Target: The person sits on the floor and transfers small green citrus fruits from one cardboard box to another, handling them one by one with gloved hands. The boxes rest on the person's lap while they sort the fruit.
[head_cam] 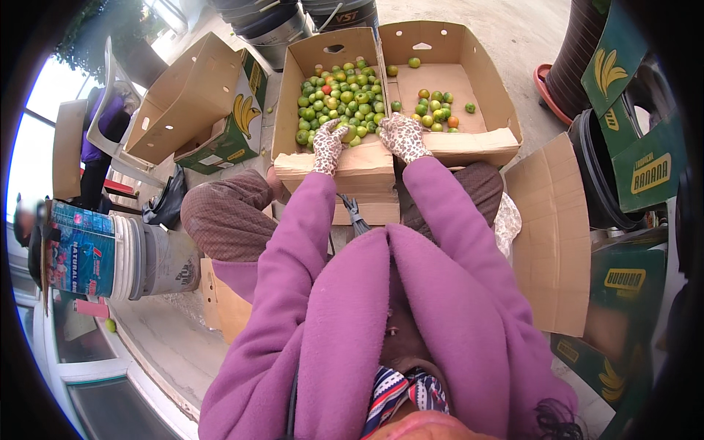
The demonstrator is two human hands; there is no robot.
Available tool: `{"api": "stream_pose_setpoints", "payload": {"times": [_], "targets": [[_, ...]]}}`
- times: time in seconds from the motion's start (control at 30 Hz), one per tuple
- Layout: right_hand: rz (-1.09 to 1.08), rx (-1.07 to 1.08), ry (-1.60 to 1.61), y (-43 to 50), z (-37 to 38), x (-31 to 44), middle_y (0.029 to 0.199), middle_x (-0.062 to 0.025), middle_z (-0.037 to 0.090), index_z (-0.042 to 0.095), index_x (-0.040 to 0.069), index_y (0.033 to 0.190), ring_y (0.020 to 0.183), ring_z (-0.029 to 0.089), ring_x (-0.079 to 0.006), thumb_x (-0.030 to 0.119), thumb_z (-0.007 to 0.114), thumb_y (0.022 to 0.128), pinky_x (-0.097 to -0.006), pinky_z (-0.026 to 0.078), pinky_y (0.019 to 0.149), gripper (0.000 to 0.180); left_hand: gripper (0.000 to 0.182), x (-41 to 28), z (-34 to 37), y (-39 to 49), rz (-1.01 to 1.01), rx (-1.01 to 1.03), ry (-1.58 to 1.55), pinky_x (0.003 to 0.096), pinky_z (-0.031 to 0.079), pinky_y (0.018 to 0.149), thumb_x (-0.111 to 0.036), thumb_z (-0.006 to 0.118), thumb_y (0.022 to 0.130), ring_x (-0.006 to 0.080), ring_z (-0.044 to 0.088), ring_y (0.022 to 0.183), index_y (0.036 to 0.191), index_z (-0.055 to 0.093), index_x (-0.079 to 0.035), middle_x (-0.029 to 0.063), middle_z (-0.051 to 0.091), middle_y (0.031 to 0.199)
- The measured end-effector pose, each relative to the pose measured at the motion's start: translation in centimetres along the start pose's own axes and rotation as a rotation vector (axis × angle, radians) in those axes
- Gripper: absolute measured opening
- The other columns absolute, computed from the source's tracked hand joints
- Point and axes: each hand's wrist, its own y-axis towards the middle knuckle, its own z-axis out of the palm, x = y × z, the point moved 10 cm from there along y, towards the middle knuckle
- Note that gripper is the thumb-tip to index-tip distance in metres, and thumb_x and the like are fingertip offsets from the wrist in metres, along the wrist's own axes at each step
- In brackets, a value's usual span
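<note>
A cardboard box [291, 82] in front of me holds a heap of mostly green tomatoes [341, 94], with a red one among them. My left hand [329, 146], in a leopard-print glove, reaches over its front edge, with a green tomato [348, 133] between fingers and thumb. Beside it stands a second cardboard box [484, 71] with fewer tomatoes [438, 104], green and some orange. My right hand [404, 136], gloved alike, is at this box's front left corner, fingers curled; whether they hold anything is hidden.
Banana cartons [220, 121] stand at the left, more banana cartons [627, 286] at the right. Buckets [264, 27] stand behind the boxes; further buckets [159, 258] are at my left. A cardboard sheet [550, 236] leans by my right knee. Grey cable [355, 214] lies between my legs.
</note>
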Motion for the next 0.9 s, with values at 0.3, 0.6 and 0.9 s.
{"api": "stream_pose_setpoints", "payload": {"times": [0.3,0.6,0.9], "targets": [[0.031,-0.005,-0.036,-0.1,-0.8,0.6,0.150,-0.0187,0.054,0.076,0.011,0.121,0.140,0.048,-0.0346,0.026,0.070,0.091,-0.0450,0.036,0.119,0.034,0.043,1.4,0.2,0.2,-0.136,0.004,-0.207,0.0368,0.066,0.070,-0.008,0.074,0.093,0.0291,0.071,0.103,0.133,0.062,0.001,0.0195,0.067,0.125],[0.031,-0.034,0.086,-0.3,-1.3,0.5,0.151,-0.0206,0.052,0.078,0.006,0.109,0.134,0.055,-0.0363,0.031,0.063,0.099,-0.0445,0.040,0.116,0.031,0.047,-1.4,0.2,-1.6,0.234,-0.086,0.015,0.0348,0.055,0.096,-0.013,0.075,0.093,0.0246,0.067,0.113,0.136,0.062,0.001,0.0185,0.068,0.129],[-0.037,-0.189,0.144,-0.7,-2.0,0.2,0.138,-0.0185,0.064,0.077,0.006,0.115,0.127,0.060,-0.0340,0.026,0.070,0.095,-0.0453,0.045,0.110,0.028,0.045,-2.0,0.2,-1.4,0.290,-0.185,0.276,0.0388,0.051,0.104,-0.021,0.075,0.091,0.0304,0.065,0.118,0.131,0.066,-0.003,0.0180,0.068,0.129]]}}
